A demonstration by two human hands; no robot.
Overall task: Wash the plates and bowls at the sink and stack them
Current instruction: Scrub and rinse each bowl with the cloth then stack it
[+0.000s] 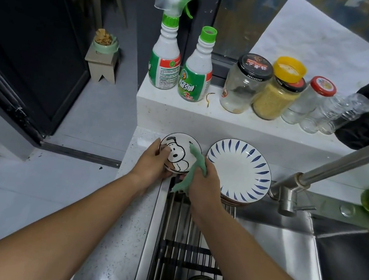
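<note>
Item: my left hand [154, 159] is gripping the dog-print bowl [178, 151]; my right hand [205, 183] is clutching the green cloth [195, 161] at its rim, beside stacked blue-leaf plates [239, 168].

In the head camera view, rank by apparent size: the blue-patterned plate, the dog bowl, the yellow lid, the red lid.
1. blue-patterned plate
2. dog bowl, partly covered by the hands
3. yellow lid
4. red lid
The lids sit farther from the camera, so true sizes are unsure.
</note>
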